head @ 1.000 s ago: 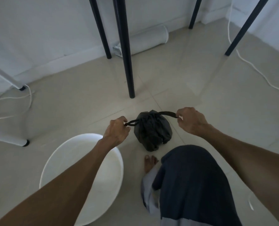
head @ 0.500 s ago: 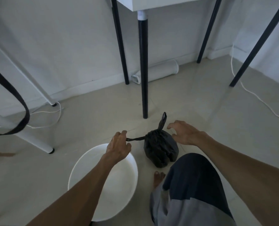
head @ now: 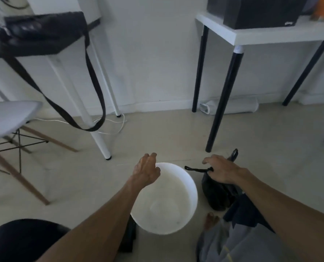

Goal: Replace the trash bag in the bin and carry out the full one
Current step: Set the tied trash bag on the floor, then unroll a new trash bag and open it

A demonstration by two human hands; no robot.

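Observation:
The white round bin (head: 193, 188) stands on the floor in the middle, with no liner in it. To its right sits the full black trash bag (head: 216, 197), its neck pulled shut by a black drawstring (head: 195, 169) that sticks out to the left. My right hand (head: 221, 172) lies on top of the bag with its fingers curled around the neck and drawstring. A second strap loop pokes up behind that hand. My left hand (head: 148, 172) hovers over the bin's far left rim, fingers spread, holding nothing.
A white table with black legs (head: 223, 103) stands behind the bag. A white table leg (head: 100, 133) and a hanging black strap (head: 93, 87) are at left, beside a chair (head: 9, 118). Cables (head: 117, 123) lie on the floor. My bare foot (head: 211, 221) is near the bin.
My left hand has let go of the drawstring and moved left over the bin. My right hand has come down onto the bag's neck. The view has tilted upward.

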